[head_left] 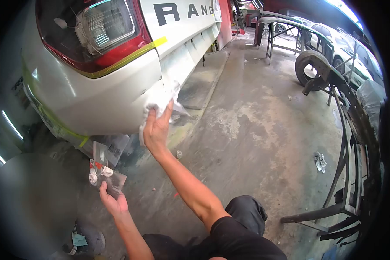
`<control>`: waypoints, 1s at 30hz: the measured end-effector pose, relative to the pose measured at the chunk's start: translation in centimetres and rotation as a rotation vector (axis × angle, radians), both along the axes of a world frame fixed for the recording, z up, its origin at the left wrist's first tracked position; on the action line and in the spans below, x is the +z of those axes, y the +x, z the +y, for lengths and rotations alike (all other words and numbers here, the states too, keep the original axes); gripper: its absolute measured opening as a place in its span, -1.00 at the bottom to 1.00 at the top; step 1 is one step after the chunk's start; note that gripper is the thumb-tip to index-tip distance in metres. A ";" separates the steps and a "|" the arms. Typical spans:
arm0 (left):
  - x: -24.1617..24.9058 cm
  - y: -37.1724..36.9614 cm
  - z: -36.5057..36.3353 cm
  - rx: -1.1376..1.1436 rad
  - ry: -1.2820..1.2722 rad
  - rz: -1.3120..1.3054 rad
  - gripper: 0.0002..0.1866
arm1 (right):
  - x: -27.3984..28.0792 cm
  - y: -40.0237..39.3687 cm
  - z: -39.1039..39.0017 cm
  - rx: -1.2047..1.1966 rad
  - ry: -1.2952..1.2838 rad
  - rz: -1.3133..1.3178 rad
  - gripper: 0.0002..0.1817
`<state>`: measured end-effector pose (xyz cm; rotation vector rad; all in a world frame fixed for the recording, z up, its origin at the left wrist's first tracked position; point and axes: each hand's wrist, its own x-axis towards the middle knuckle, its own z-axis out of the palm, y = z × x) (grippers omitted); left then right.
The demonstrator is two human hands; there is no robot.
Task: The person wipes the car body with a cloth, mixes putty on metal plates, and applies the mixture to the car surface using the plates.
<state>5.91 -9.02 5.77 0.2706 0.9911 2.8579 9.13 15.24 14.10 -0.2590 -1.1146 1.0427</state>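
My right hand (157,133) is wrapped round a crumpled white cloth (161,96) at the corner of the white bumper (104,104); glare hides whether the cloth touches the paint. Below the bumper, my left hand (113,203) pinches a flat, see-through plate (117,184). White paste-like lumps (106,172) and red smears (99,165) lie on it. A second thin clear strip (100,151) sticks up from the plate's far side. Yellow-green masking tape (130,59) runs along the lower edge of the red tail light (86,34).
A black metal frame (344,173) stands along the right, with a tyre (310,69) behind it. Crumpled paper (320,162) lies on the stained concrete floor (247,143). A bucket (89,238) sits at lower left. Parked cars (355,65) stand beyond.
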 end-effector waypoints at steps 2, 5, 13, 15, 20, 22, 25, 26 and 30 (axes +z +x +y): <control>0.5 0.5 0.0 0.023 -0.022 -0.001 -0.65 | 4.4 0.7 0.1 -0.194 0.167 -0.009 -0.34; -0.6 -0.5 -0.1 0.117 -0.059 -0.023 -0.64 | 4.1 0.1 -0.1 -0.397 0.489 -0.137 -0.43; -1.0 -1.4 -0.4 0.238 -0.107 -0.032 -0.60 | -9.9 -2.2 8.0 0.248 1.113 -1.009 -0.73; -1.3 -1.8 -0.6 0.216 -0.087 -0.053 -0.60 | -14.3 -2.0 11.3 -0.042 1.463 -0.895 -0.75; -1.6 -2.0 0.0 0.160 -0.055 -0.084 -0.61 | -17.2 -0.8 12.2 -0.104 0.037 -0.476 -0.66; -2.5 -2.6 -0.1 0.162 -0.052 -0.108 -0.61 | -15.9 -0.2 11.4 0.453 -0.417 -0.163 -0.66; -3.5 -3.5 0.0 0.164 -0.062 -0.132 -0.60 | -12.0 -2.4 7.3 1.210 -0.658 0.651 -0.77; -3.9 -3.7 -0.1 0.170 -0.073 -0.133 -0.60 | -9.9 -2.7 4.4 1.183 -0.711 0.621 -0.66; -5.4 -4.4 -0.5 0.261 -0.197 -0.125 -0.58 | -3.4 -1.2 -4.8 1.049 -0.824 0.508 -0.44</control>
